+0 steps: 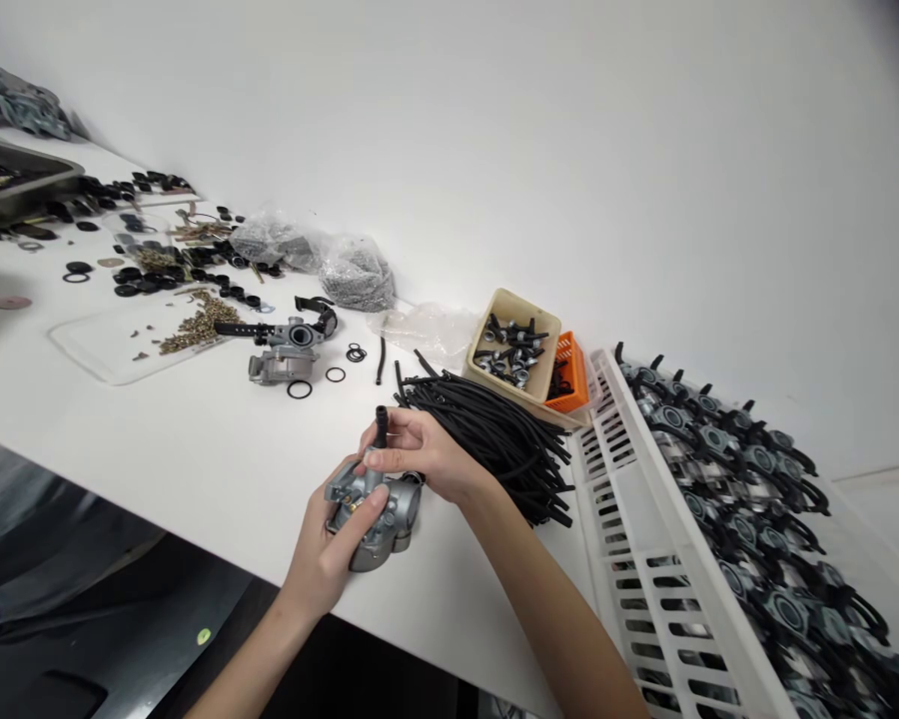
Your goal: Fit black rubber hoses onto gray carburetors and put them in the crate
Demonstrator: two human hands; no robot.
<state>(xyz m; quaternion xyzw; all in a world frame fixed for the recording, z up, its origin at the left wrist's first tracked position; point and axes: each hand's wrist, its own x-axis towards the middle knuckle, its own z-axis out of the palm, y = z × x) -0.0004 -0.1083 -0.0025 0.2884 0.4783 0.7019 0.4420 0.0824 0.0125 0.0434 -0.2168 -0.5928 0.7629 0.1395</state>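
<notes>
My left hand point(328, 551) is closed around a silver metal carburetor point(399, 507), its thumb lying across the body. At the carburetor's top stands a cap with an upright black rubber boot point(382, 427). The thumb and fingers of my right hand point(429, 457) pinch this cap where it meets the body; part of the joint is hidden behind the fingers. Both hands hold the carburetor above the front of the white table point(270, 479). Beyond them on the table sits another carburetor point(285, 365), beside a black strap with holes point(246, 329).
Black hoses point(486, 429) lie in a pile right of my hands. Behind them stand a cream bin point(552, 352) of caps and an orange basket point(578, 374). A white slatted crate point(681, 559) full of carburetors fills the right. Brass parts point(199, 325) and O-rings point(299, 389) lie left.
</notes>
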